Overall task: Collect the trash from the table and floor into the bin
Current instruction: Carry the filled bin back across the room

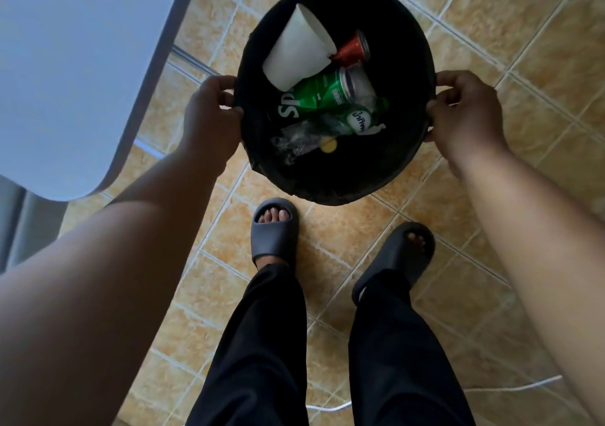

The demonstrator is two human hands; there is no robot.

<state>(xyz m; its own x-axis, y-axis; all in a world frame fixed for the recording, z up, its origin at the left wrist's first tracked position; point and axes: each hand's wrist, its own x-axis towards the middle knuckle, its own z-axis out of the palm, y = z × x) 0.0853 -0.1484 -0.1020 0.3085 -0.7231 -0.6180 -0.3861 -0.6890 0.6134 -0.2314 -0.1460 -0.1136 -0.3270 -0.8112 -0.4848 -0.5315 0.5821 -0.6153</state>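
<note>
We hold the black bin (409, 32) by its rim, our left hand (209, 114) curled over the left edge and our right hand (465, 111) curled over the right edge. It sits just ahead of our feet on the tiled floor (343, 232). Inside, heaped together, lie a white paper cup (298, 52), a red can (353, 48), a green can (327, 93) and a crushed clear bottle (304, 137). Whether the bin rests on the floor or hangs lifted, we cannot tell. The pale worktop (65, 65) stands to our left.

Left hand (209, 116) and right hand (465, 114) grip the black bin (407, 48).
</note>
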